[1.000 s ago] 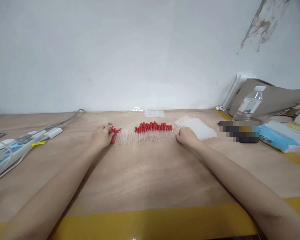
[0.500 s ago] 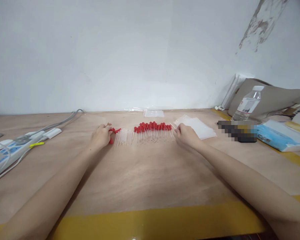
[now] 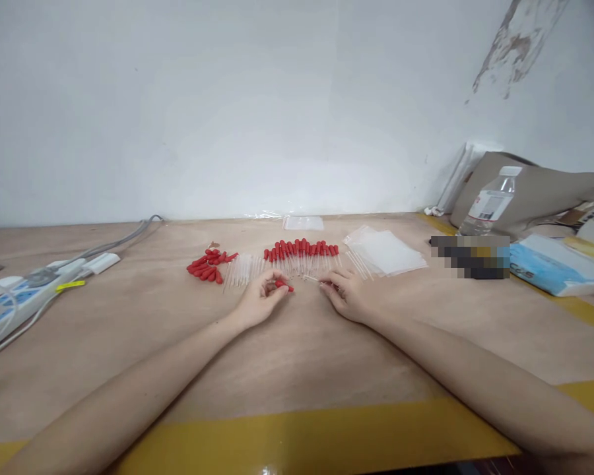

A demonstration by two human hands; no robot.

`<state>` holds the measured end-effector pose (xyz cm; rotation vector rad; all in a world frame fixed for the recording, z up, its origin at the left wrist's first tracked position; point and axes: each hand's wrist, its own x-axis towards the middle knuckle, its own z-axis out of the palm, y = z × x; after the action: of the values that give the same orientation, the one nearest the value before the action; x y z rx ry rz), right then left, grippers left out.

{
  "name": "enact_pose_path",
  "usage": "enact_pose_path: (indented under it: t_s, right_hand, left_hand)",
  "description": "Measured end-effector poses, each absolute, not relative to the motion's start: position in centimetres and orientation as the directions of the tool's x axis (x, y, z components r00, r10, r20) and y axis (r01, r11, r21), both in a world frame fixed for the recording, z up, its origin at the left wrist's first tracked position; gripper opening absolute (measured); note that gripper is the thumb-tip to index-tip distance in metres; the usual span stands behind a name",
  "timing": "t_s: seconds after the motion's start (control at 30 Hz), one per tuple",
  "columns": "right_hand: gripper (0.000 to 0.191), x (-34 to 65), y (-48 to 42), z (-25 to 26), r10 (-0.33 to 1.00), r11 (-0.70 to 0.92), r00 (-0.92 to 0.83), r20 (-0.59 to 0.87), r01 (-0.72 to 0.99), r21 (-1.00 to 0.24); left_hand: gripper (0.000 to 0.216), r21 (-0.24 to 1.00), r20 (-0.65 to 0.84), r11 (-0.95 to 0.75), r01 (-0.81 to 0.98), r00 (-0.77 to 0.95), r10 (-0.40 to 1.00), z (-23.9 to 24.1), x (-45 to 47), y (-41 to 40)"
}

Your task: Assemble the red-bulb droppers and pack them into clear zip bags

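Between the thumb and fingers of my left hand [image 3: 263, 297] is a red rubber dropper bulb [image 3: 284, 285]. Opposite it, my right hand [image 3: 345, 295] pinches a thin pale dropper tube [image 3: 311, 279] that points left toward the bulb. A small gap separates the two parts. Behind my hands lies a row of droppers with red bulbs [image 3: 301, 249] on their upper ends. Loose red bulbs [image 3: 205, 267] form a pile at the left. Bare clear tubes [image 3: 245, 267] lie between that pile and the row. Several more thin tubes [image 3: 359, 262] rest right of the row.
Clear plastic bags [image 3: 396, 251] lie right of the tubes, and another bag [image 3: 303, 223] sits by the wall. A power strip [image 3: 24, 297] with cables is at far left. A water bottle [image 3: 490, 204], a blue tissue pack [image 3: 554, 267] and a blurred-out dark object [image 3: 470, 257] stand right.
My left hand has come from the bulb pile to the middle with a red bulb. My right hand has moved left and toward me from the loose tubes, carrying a tube.
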<state>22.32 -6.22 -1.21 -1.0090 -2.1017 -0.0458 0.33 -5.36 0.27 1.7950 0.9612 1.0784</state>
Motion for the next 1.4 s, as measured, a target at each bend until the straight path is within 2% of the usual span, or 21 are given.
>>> enact_pose_path:
  t_s: [0.07, 0.23, 0.4, 0.53, 0.67, 0.8, 0.97, 1.07, 1.23, 1.4]
  right_hand:
    - [0.012, 22.3, -6.5, -1.2, 0.624, 0.705, -0.407, 0.667, 0.662, -0.256]
    - [0.012, 22.0, -6.8, -1.1, 0.613, 0.725, -0.434, 0.661, 0.641, -0.252]
    - [0.013, 21.7, -7.0, -0.8, 0.618, 0.727, -0.451, 0.644, 0.639, -0.251]
    - [0.014, 21.7, -6.9, -0.9, 0.611, 0.737, -0.474, 0.634, 0.633, -0.238]
    - [0.015, 21.8, -6.7, -0.9, 0.597, 0.757, -0.519, 0.612, 0.618, -0.213]
    - [0.017, 22.2, -6.4, -0.6, 0.577, 0.78, -0.587, 0.568, 0.603, -0.168]
    - [0.019, 22.8, -6.2, -0.1, 0.524, 0.799, -0.64, 0.561, 0.598, -0.064]
    - [0.02, 22.7, -6.3, 0.0, 0.524, 0.782, -0.632, 0.571, 0.623, -0.028]
    - [0.022, 21.9, -6.9, 0.2, 0.536, 0.769, -0.616, 0.577, 0.638, -0.033]
    - [0.025, 21.1, -7.3, 0.4, 0.58, 0.749, -0.626, 0.521, 0.661, -0.041]
  left_hand:
    - [0.014, 0.918, 0.255, -0.342, 0.201, 0.361, 0.897, 0.1, 0.6, -5.6]
    - [0.022, 0.951, 0.225, -0.28, 0.131, 0.33, 0.917, 0.2, 0.6, -5.5]
    - [0.025, 0.93, 0.3, -0.352, 0.111, 0.327, 0.896, -0.2, 0.7, -5.4]
    - [0.028, 0.917, 0.288, -0.363, 0.166, 0.356, 0.889, -0.6, 0.7, -5.3]
    - [0.023, 0.837, 0.325, -0.451, 0.31, 0.382, 0.865, -0.7, 0.5, -5.3]
    - [0.022, 0.785, 0.318, -0.499, 0.367, 0.452, 0.833, -0.5, 0.4, -5.6]
    - [0.018, 0.611, 0.376, -0.653, 0.447, 0.562, 0.737, -0.1, 0.5, -5.9]
    - [0.018, 0.541, 0.409, -0.69, 0.481, 0.566, 0.716, -0.1, 0.5, -6.0]
    - [0.019, 0.398, 0.503, -0.789, 0.467, 0.608, 0.614, 0.1, 0.4, -6.2]
    - [0.02, 0.308, 0.508, -0.848, 0.431, 0.68, 0.529, 0.3, 0.1, -6.2]
